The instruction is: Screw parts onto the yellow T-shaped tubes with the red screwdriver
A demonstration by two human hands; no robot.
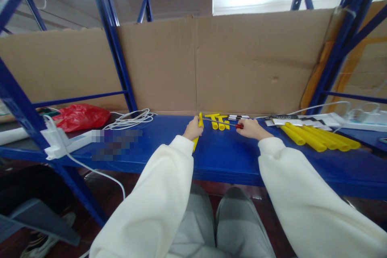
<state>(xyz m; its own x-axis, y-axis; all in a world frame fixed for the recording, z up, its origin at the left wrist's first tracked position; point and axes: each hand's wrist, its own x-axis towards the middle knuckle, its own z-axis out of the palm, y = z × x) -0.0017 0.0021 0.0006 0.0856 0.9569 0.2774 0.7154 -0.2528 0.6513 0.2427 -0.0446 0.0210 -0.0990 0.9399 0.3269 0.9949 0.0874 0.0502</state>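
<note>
My left hand (193, 128) is closed around a yellow plastic piece (196, 144), whose narrow top sticks up above my fingers. In my right hand (253, 129) is a screwdriver (240, 126), gripped by its red handle. Its thin metal shaft points left, and the tip reaches the yellow piece; I cannot tell whether it sits in a screw. Several yellow T-shaped pieces (221, 125) lie on the blue shelf top behind the shaft, between my hands. Small black-and-white items (238, 117) lie just beyond them.
Several yellow tubes (317, 137) lie at the right beside flat black-and-white packets (286, 120). On the left are coiled white cable (136, 120), a red plastic bag (83, 117) and a white power strip (72, 143). Cardboard (242, 60) and blue posts (113, 40) stand behind.
</note>
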